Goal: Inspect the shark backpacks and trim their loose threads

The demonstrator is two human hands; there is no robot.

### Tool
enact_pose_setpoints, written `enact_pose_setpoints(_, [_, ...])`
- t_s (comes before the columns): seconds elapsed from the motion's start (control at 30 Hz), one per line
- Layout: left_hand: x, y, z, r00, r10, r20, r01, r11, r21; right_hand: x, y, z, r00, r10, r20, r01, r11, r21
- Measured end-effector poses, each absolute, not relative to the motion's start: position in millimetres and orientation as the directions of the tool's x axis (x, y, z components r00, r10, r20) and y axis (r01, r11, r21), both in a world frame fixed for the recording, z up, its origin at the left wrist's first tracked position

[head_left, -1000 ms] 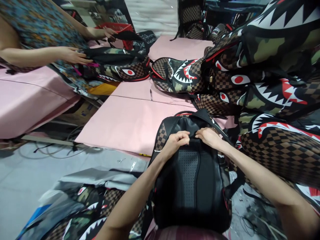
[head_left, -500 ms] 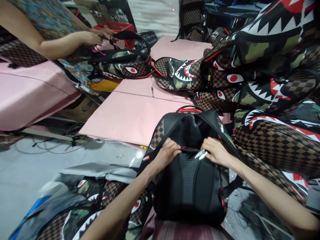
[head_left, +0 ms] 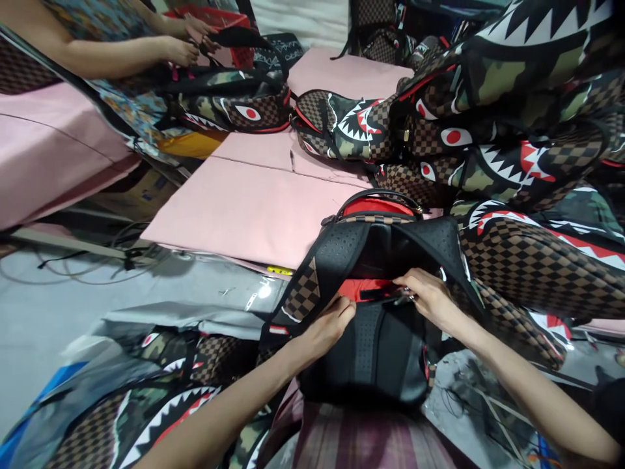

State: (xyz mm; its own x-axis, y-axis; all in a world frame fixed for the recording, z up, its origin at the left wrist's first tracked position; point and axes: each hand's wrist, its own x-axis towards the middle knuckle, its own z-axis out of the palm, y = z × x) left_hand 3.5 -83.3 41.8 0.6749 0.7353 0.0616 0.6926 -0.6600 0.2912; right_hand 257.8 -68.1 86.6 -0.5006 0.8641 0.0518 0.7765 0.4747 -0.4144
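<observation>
A black backpack [head_left: 364,365] with a padded back panel lies tilted against my lap and the table edge, straps towards me. The opening across its back gapes and shows red lining [head_left: 359,288] with a black strip. My left hand [head_left: 334,319] is closed on the left part of this opening's edge. My right hand [head_left: 424,293] pinches the right end of the opening. Small silver snips [head_left: 406,297], mostly hidden, are held in that hand by its fingers. A red-lined top section and carry handle [head_left: 385,193] show at the backpack's far end.
A pink-covered table [head_left: 234,208] lies ahead. Shark-mouth backpacks [head_left: 508,156] are piled at right; others [head_left: 161,404] lie low at left. Across the table, another person's hands [head_left: 188,49] handle a backpack [head_left: 234,107] near a red basket [head_left: 234,55].
The back opening has been spread and its red lining now shows. The snips have turned and are more hidden under my right hand. The view has tipped down slightly.
</observation>
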Motion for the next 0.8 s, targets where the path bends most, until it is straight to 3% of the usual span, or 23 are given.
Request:
enact_pose_setpoints(0.13, [3, -86, 39, 0.674, 0.733, 0.091, 0.684, -0.666, 0.298, 239, -53, 92, -0.464, 0.872, -0.159, 0.873, 0.420, -0.248])
enact_pose_setpoints(0.2, [3, -88, 37, 0.667, 0.737, 0.109, 0.684, -0.664, 0.303, 234, -48, 90, -0.432, 0.867, -0.249, 0.897, 0.383, -0.223])
enact_pose_setpoints(0.4, [1, -85, 28, 0.660, 0.740, 0.130, 0.685, -0.664, 0.300, 232, -38, 89, -0.333, 0.872, -0.358, 0.933, 0.249, -0.261])
enact_pose_setpoints(0.57, [3, -80, 15, 0.655, 0.744, 0.131, 0.667, -0.651, 0.363, 227, -30, 88, -0.317, 0.862, -0.395, 0.935, 0.214, -0.285])
enact_pose_setpoints(0.8, [4, -70, 17, 0.605, 0.783, 0.147, 0.704, -0.611, 0.362, 216, -16, 76, -0.318, 0.865, -0.389, 0.920, 0.182, -0.347])
